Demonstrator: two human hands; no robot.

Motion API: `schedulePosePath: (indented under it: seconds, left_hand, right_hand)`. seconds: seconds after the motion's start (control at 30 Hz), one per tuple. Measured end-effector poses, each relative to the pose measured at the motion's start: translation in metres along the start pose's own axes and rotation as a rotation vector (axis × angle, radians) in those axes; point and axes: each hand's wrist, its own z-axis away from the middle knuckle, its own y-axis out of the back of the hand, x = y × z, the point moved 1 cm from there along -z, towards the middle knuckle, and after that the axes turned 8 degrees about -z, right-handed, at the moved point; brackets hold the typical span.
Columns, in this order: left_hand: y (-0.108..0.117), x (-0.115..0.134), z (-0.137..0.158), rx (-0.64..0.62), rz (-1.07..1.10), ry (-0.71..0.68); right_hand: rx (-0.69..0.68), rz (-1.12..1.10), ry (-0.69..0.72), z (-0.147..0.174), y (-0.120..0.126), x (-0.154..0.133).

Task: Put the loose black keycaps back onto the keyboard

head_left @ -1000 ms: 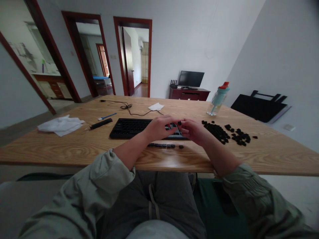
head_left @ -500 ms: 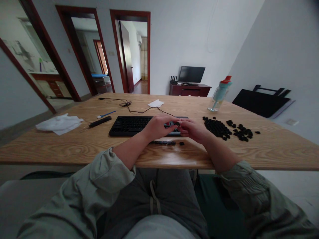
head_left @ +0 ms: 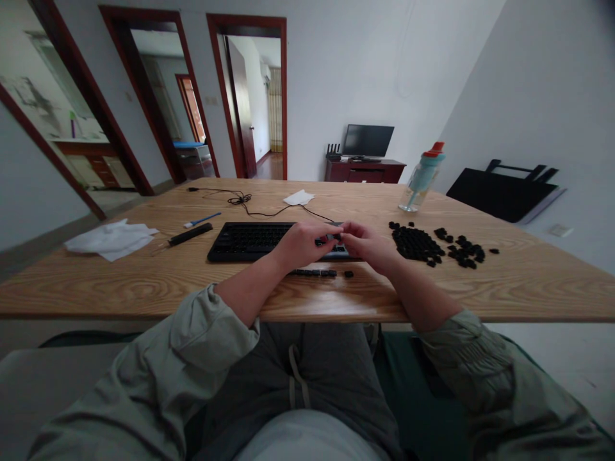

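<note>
A black keyboard lies on the wooden table in front of me, its right part partly covered by my hands. My left hand reaches over this part with thumb and fingers closed toward the tips. Against it, my right hand is closed too, and the fingertips of both meet around a small dark keycap, mostly hidden. Below the keyboard lie a row of black keycaps and a single loose keycap.
Many black keycaps are grouped at the right, near a water bottle. To the left are crumpled tissues, a black-handled tool and a blue brush. A coiled cable and another tissue lie behind the keyboard.
My right hand's fingers have shifted slightly up and left, closer over the left fingertips. The small dark piece between them shows less. The view has moved a little.
</note>
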Motion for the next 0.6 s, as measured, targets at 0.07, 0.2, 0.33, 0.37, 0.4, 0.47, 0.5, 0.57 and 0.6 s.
schedulePosePath:
  seconds: [0.07, 0.2, 0.33, 0.37, 0.4, 0.47, 0.5, 0.57, 0.6]
  left_hand:
    - [-0.001, -0.001, 0.001, -0.003, -0.009, 0.010]
    - [0.000, -0.001, 0.001, -0.005, 0.025, 0.066]
    - [0.005, -0.005, 0.001, 0.071, 0.125, 0.205]
    - [0.005, -0.006, 0.001, 0.089, 0.158, 0.234]
    - [0.005, -0.008, 0.000, 0.100, 0.192, 0.258]
    - [0.004, -0.011, 0.000, 0.105, 0.255, 0.298]
    - [0.003, -0.013, 0.000, 0.100, 0.291, 0.317]
    - [0.001, -0.015, 0.000, 0.078, 0.386, 0.355]
    - [0.000, -0.015, 0.000, 0.068, 0.443, 0.372]
  right_hand:
    - [0.012, 0.047, 0.026, 0.000, -0.001, -0.001]
    - [0.037, 0.141, 0.157, 0.002, 0.000, -0.002]
    - [0.052, 0.376, 0.332, 0.010, 0.001, -0.004]
    - [0.060, 0.427, 0.336, 0.013, 0.000, -0.005]
    - [0.075, 0.464, 0.338, 0.014, -0.001, -0.005]
    - [0.095, 0.516, 0.368, 0.015, -0.003, -0.007]
    - [0.095, 0.543, 0.398, 0.015, -0.005, -0.009]
    - [0.077, 0.591, 0.466, 0.014, -0.008, -0.011]
    - [0.065, 0.610, 0.494, 0.013, -0.009, -0.013]
